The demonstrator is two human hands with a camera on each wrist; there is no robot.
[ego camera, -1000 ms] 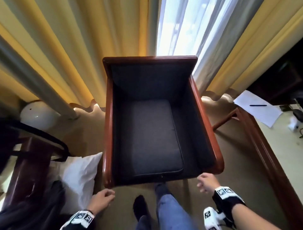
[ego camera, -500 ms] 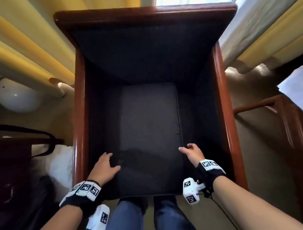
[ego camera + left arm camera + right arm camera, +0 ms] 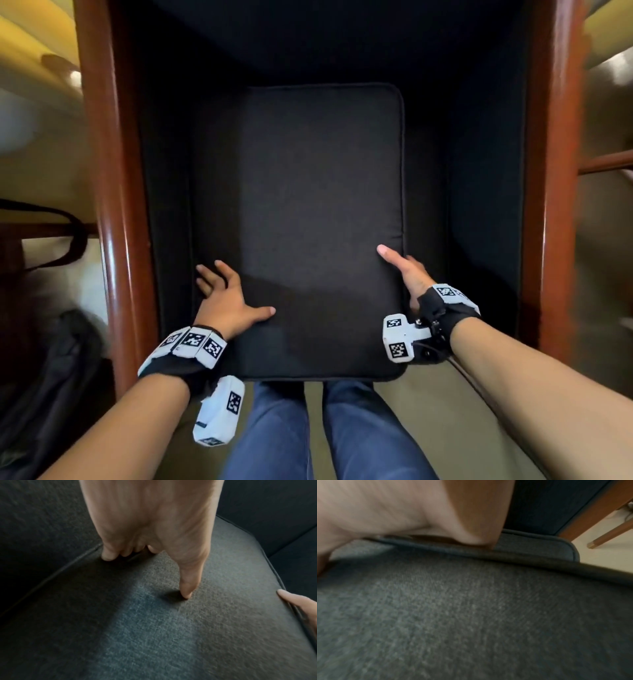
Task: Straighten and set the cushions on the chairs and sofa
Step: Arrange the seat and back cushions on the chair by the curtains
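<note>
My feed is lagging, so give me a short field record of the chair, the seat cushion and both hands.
chair: wooden armchair, dark upholstery
cushion: dark seat cushion flat on the seat, front edge past the seat front
left hand: left hand at the cushion's left edge, thumb on top
right hand: right hand at the cushion's right edge, thumb on top, fingers hidden
lifted: not visibly

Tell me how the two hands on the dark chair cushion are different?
The left hand lies on top of the seat cushion near its left edge, fingers spread; the right hand sits at the cushion's right edge. The left hand's thumb points inward across the fabric; the right hand's thumb rests on top while its fingers drop out of sight beside the cushion. Both touch the cushion and wear marker wristbands.
</note>
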